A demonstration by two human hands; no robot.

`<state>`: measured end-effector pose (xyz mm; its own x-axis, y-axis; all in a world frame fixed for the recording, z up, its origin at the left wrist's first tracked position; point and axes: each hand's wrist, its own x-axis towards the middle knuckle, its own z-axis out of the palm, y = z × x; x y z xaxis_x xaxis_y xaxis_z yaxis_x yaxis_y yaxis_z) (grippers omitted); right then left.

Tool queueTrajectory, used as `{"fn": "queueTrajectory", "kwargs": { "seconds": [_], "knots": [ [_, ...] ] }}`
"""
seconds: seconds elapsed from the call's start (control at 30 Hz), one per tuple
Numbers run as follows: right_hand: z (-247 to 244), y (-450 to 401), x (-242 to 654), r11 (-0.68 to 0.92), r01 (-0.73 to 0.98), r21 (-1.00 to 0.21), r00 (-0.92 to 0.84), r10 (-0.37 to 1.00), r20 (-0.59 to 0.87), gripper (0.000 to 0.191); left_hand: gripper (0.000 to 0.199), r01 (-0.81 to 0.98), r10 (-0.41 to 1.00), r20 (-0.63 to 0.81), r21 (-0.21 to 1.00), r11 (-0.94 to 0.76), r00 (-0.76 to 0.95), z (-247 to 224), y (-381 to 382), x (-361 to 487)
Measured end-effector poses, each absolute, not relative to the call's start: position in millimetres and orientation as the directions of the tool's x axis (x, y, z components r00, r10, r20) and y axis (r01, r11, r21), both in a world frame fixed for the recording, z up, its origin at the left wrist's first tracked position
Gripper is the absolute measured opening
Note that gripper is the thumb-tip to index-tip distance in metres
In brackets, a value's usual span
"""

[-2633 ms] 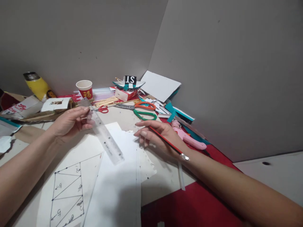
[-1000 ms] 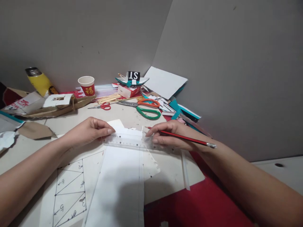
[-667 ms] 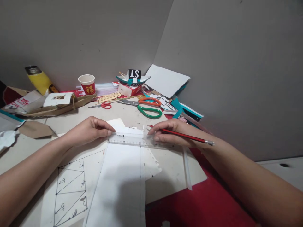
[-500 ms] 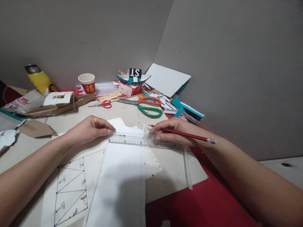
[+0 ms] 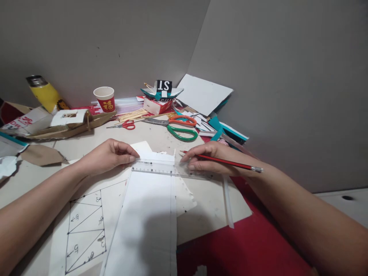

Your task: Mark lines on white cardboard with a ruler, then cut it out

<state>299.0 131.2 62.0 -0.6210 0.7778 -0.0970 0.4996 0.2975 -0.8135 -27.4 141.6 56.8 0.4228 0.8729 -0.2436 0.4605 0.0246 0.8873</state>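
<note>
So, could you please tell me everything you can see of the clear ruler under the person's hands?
The ruler is a clear, colourless strip, plastic by its look, with fine dark scale marks along its edges. It lies flat and crosswise on the white paper, over the paper's far end, running left to right with a slight tilt. The left hand presses its left end with the fingertips; the right hand, which also holds a red pencil, rests its fingers on the right part.

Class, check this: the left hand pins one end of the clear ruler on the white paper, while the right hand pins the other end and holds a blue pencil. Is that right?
Not quite. In the head view the pencil in the right hand is red, not blue. The rest holds: the left hand and right hand pin the ruler on the paper.
</note>
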Motion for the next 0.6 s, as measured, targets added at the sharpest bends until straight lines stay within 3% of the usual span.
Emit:
{"fn": "queueTrajectory", "kwargs": {
  "seconds": [0.6],
  "knots": [
    [58.6, 132.5, 300.2, 0.292, 0.540, -0.790, -0.654, 0.736, -0.175, 0.038, 0.019, 0.500, 0.853, -0.252, 0.866, -0.013, 0.457, 58.2, 143.9, -29.3]
  ]
}}
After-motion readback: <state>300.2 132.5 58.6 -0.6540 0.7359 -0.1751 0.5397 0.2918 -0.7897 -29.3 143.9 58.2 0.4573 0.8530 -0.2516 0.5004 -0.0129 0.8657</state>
